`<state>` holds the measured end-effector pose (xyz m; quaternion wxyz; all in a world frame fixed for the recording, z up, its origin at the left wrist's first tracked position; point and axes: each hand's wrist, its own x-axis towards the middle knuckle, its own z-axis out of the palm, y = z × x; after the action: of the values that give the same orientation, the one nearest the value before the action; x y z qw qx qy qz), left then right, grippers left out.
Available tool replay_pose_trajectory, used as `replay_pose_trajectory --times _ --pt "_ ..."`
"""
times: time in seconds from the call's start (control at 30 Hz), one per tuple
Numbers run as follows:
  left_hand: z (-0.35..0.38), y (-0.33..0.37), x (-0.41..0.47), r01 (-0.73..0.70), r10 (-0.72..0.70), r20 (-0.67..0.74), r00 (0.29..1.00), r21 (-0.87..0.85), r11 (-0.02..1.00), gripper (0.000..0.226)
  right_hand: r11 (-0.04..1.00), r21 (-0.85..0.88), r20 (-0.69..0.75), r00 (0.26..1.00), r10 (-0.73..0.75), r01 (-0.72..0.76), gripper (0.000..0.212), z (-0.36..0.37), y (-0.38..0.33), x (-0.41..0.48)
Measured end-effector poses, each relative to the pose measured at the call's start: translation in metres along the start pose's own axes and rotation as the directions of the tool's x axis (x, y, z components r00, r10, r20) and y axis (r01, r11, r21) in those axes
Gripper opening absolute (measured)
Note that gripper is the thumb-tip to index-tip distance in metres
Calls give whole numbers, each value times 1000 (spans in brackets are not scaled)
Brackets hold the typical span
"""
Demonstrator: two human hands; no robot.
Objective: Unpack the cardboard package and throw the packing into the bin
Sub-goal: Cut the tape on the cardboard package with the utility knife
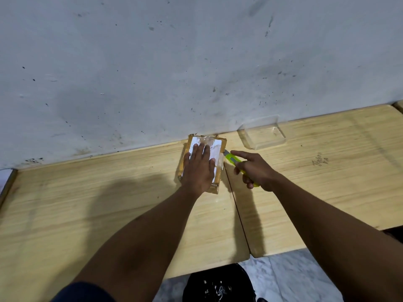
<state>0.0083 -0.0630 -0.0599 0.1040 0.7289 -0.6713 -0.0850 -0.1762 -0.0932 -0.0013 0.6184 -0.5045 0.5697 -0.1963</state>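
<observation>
Cardboard package (218,147), taped, lies on the wooden table (109,203) by the wall, pressed flat under the spread left hand (199,168). Lime utility knife (233,160) is gripped by the right hand (256,171), blade at the package's right edge. A shallow cut is advised, with the left fingers kept clear.

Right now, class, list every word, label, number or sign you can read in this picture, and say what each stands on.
White label on the cardboard package: print too blurred to read, partly under the left hand.
Handwritten scrawl on the table, two short lines: too faint to read surely.
Yellow-green knife, clear container: no text visible.
</observation>
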Motion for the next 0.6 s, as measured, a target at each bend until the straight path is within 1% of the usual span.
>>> replay_pose_trajectory --times 0.13,0.23,0.4,0.53,0.6 --pt "0 1 2 2 -3 10 1000 44 999 52 997 -72 35 999 33 -30 48 -8 -9 6" --pt "1 3 2 11 -11 6 1000 64 998 52 996 -76 63 996 55 -50 46 -10 -7 6" --pt "2 4 4 32 -34 18 999 75 997 52 997 -60 62 997 47 -44 47 -1 -2 0" --pt "1 5 4 37 -39 29 999 73 997 52 992 -122 71 996 55 -46 51 4 -2 -4" --pt "2 7 5 41 -45 43 998 74 996 53 982 -183 121 991 64 -41 50 10 1 -9"
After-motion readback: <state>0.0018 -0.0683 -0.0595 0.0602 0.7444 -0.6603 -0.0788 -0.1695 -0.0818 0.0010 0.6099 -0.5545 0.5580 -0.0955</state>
